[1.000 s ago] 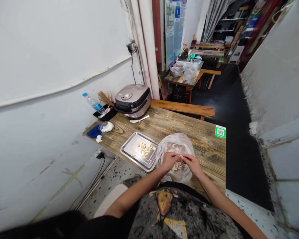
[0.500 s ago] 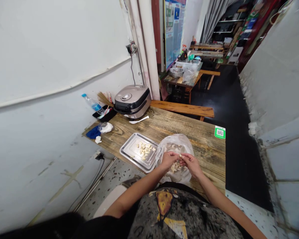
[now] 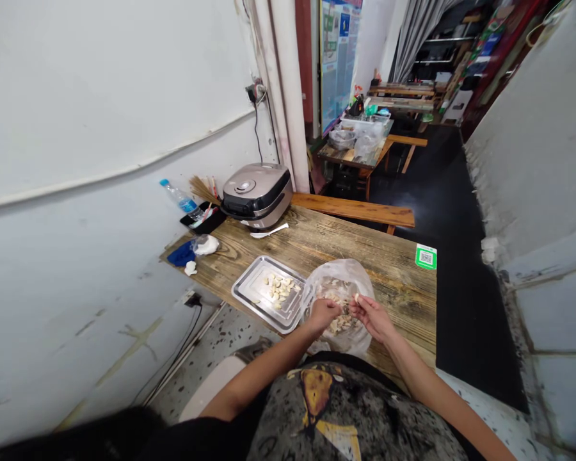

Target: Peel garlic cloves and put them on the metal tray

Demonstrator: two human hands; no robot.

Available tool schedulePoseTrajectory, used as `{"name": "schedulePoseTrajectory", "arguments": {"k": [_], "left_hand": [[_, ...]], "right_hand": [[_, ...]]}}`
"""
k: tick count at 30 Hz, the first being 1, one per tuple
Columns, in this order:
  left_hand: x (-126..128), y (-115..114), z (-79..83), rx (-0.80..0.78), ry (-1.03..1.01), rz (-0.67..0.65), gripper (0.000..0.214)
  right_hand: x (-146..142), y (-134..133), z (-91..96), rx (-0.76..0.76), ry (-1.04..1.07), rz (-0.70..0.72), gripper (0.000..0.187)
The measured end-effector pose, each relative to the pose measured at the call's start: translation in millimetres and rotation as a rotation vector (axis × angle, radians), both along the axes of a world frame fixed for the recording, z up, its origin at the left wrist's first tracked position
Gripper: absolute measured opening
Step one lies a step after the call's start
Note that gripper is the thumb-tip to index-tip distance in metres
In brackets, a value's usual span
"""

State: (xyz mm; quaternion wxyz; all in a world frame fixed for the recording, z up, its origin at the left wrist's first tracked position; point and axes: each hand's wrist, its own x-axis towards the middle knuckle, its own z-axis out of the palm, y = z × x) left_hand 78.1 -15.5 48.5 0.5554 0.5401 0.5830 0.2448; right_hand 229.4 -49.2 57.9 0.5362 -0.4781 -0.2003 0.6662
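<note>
Between the thumb and fingers of my right hand is a pale garlic clove. My left hand is closed in a pinch over the open plastic bag; whatever its fingertips hold, if anything, is too small to make out. Inside the bag lie loose garlic cloves and skins, partly covered by both hands. Left of the bag, its edge touching or under the plastic, sits a metal tray with several peeled garlic cloves on it.
A white knife lies in front of a rice cooker at the back of the wooden table. Further left are a black tray, a plastic bottle and a blue cloth. A green QR-code card marks the right edge.
My hands have moved apart from where they met over the bag. My right hand has shifted right with the clove, and my left hand has sunk slightly lower.
</note>
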Motion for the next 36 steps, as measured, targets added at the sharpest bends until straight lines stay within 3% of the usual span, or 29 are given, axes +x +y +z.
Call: {"name": "schedulePoseTrajectory", "arguments": {"k": [3,9,13,19,25,30,36], "left_hand": [[-1.3,-0.4,-0.8,0.085,0.091,-0.052,0.022],[7.2,2.5,19.2,0.209,-0.11,-0.102,0.025],[9.0,1.7,26.4,0.212,-0.069,-0.096,0.025],[6.8,1.0,27.5,0.277,-0.017,-0.108,0.021],[7.5,1.4,27.2,0.25,-0.015,-0.016,0.015],[9.1,2.2,25.8,0.228,-0.002,0.016,0.01],[8.3,2.7,20.2,0.186,-0.028,0.066,0.011]], "right_hand": [[1.6,-2.3,-6.5,0.027,-0.057,0.035,0.033],[1.9,-4.2,-17.9,0.223,-0.519,0.078,0.032],[3.5,-5.2,-10.5,0.368,-0.768,0.1,0.028],[2.7,-5.2,-2.2,0.46,-0.859,0.153,0.027],[-2.6,-7.5,0.5,0.485,-0.853,0.163,0.027],[-7.3,-9.2,2.1,0.382,-0.861,0.126,0.028],[-11.4,-2.2,-1.5,0.151,-0.327,0.008,0.027]]}}
